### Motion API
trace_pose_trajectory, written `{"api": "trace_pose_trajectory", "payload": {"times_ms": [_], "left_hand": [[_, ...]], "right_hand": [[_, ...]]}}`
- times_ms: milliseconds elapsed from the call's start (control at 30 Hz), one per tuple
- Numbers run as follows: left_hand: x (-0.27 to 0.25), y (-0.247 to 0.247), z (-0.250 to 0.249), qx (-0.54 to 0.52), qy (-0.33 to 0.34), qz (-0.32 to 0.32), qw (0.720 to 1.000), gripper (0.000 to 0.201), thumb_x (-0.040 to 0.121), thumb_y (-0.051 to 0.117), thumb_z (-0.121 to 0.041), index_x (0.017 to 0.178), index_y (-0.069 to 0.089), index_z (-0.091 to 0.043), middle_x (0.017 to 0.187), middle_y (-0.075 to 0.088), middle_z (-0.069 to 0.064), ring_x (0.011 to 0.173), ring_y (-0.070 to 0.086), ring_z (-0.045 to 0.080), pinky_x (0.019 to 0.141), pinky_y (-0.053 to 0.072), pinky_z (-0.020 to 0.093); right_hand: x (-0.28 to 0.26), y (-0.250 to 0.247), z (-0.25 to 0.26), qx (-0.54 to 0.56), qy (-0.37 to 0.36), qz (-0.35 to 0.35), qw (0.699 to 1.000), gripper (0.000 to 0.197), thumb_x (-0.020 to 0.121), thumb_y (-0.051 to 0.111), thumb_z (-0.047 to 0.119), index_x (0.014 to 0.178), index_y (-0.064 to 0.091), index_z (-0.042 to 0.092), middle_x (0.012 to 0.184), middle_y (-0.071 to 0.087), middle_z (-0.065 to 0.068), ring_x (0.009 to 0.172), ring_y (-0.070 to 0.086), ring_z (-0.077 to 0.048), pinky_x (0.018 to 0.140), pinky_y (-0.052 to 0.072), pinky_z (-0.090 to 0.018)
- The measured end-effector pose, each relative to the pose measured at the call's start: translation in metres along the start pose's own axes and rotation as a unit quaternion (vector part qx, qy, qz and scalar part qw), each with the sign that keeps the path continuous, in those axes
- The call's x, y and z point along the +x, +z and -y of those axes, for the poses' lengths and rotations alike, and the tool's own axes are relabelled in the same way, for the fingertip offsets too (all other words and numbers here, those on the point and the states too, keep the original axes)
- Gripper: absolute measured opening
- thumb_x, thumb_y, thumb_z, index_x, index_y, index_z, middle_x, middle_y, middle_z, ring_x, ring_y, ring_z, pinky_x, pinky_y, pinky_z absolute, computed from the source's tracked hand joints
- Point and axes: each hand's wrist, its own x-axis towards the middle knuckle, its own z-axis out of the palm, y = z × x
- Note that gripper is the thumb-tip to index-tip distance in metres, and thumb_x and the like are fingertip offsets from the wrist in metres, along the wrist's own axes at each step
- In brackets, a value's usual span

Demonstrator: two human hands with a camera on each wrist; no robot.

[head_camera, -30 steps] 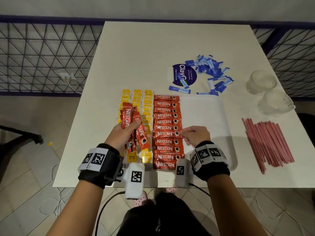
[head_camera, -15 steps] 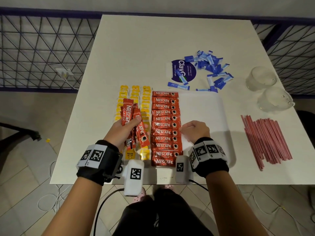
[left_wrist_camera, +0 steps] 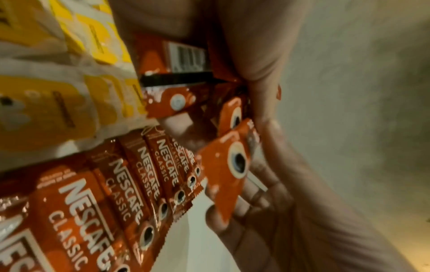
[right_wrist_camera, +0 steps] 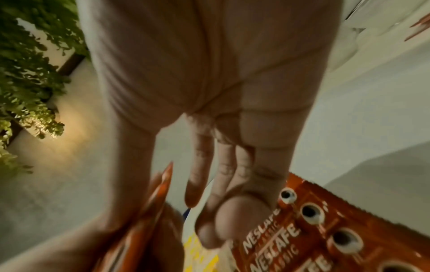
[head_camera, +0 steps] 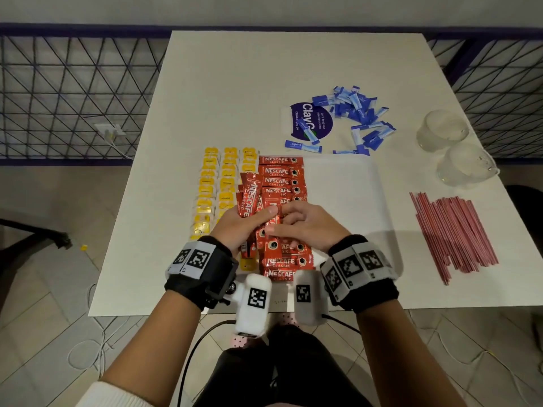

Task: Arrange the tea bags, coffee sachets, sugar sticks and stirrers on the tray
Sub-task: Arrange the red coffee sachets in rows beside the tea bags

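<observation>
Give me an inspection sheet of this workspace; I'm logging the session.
Surface: white table, white tray.
Job's things: tea bags and coffee sachets in rows on tray; sugar sticks and stirrers off tray.
Clutter: two glasses, round sticker.
Grippers: left hand grips loose sachets; right hand reaches them, grip unclear.
Cables: floor cables.
Surroundings: metal railing, tiled floor.

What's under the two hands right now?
The column of coffee sachets on the tray runs beneath both hands; its middle sachets are covered. The left hand grips a loose bundle.
</observation>
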Motion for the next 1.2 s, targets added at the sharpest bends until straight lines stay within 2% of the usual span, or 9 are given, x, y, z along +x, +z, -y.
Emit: {"api": "trace_pose_trajectory", "payload": {"times_ms": [100,200,300,433,533,667,900,1033,1200], "left_hand": [[0.003,0.004,0.004,0.033,0.005,-0.007,0.999,0.025,0.078,0.069,-0.037,0.099,0.063,-0.026,0.103,0.071,0.003,0.094,0.067,0.018,0.085,0.052,0.035],[0.004,0.003,0.004,0.054,-0.003,-0.009,0.999,0.028,0.079,0.063,-0.049,0.099,0.061,-0.03,0.106,0.069,0.002,0.098,0.066,0.02,0.091,0.05,0.038],[0.008,0.0,0.004,0.035,-0.013,-0.012,0.999,0.02,0.086,0.061,-0.038,0.096,0.062,-0.021,0.086,0.07,0.001,0.078,0.067,0.018,0.075,0.054,0.034],[0.005,0.0,0.002,-0.01,-0.016,0.023,1.0,0.022,0.089,0.058,-0.027,0.074,0.052,-0.013,0.052,0.052,-0.002,0.043,0.048,0.013,0.046,0.044,0.024],[0.003,0.002,0.0,-0.019,-0.019,0.037,0.999,0.026,0.087,0.061,-0.024,0.067,0.049,-0.012,0.05,0.045,-0.001,0.038,0.04,0.01,0.042,0.04,0.021],[0.007,-0.003,0.002,-0.001,-0.033,0.006,0.999,0.024,0.088,0.061,-0.018,0.068,0.05,-0.008,0.049,0.049,-0.002,0.034,0.04,0.009,0.038,0.037,0.018],[0.01,-0.01,0.002,0.0,-0.038,-0.03,0.999,0.013,0.087,0.062,-0.019,0.083,0.059,-0.007,0.065,0.068,0.0,0.035,0.041,0.009,0.038,0.038,0.018],[0.012,-0.012,-0.002,0.054,-0.033,-0.068,0.996,0.019,0.085,0.065,-0.025,0.075,0.056,-0.012,0.057,0.057,-0.001,0.036,0.041,0.009,0.037,0.037,0.017],[0.014,-0.016,-0.004,0.106,-0.025,-0.11,0.988,0.024,0.084,0.066,-0.022,0.068,0.051,-0.015,0.055,0.047,0.0,0.038,0.041,0.011,0.041,0.036,0.02]], "right_hand": [[-0.001,0.002,-0.006,0.031,0.014,-0.014,0.999,0.044,0.079,0.07,0.025,0.115,0.053,0.006,0.081,0.062,-0.004,0.064,0.058,-0.015,0.074,0.051,-0.032],[-0.006,-0.003,-0.008,0.082,0.017,-0.022,0.996,0.016,0.086,0.063,0.021,0.096,0.053,0.012,0.086,0.064,-0.003,0.069,0.062,-0.014,0.067,0.055,-0.026],[-0.011,-0.008,-0.011,0.115,0.009,-0.036,0.993,0.009,0.09,0.057,0.015,0.094,0.051,0.018,0.085,0.061,0.001,0.069,0.062,-0.01,0.053,0.054,-0.018],[-0.015,-0.01,-0.015,0.058,-0.005,-0.048,0.997,0.004,0.089,0.059,0.022,0.09,0.056,0.022,0.088,0.06,0.001,0.074,0.06,-0.011,0.058,0.049,-0.017],[-0.016,-0.01,-0.016,0.068,-0.015,-0.04,0.997,0.011,0.088,0.06,0.021,0.098,0.061,0.018,0.081,0.06,0.007,0.06,0.058,0.002,0.046,0.039,-0.006],[-0.012,-0.012,-0.019,0.052,0.012,-0.046,0.998,0.017,0.084,0.065,0.027,0.098,0.063,0.018,0.07,0.059,0.006,0.048,0.049,-0.001,0.046,0.037,-0.015],[-0.007,-0.026,-0.022,0.125,0.018,-0.103,0.987,0.017,0.089,0.054,0.0,0.105,0.055,0.005,0.073,0.061,-0.007,0.057,0.053,-0.014,0.055,0.048,-0.02],[-0.004,-0.034,-0.027,0.113,0.035,-0.134,0.984,0.014,0.088,0.057,0.0,0.101,0.053,0.003,0.074,0.062,-0.01,0.059,0.053,-0.017,0.06,0.048,-0.023],[-0.005,-0.038,-0.032,0.065,0.078,-0.082,0.991,0.007,0.088,0.056,-0.002,0.093,0.054,0.002,0.071,0.062,-0.008,0.056,0.052,-0.013,0.055,0.047,-0.02]]}}
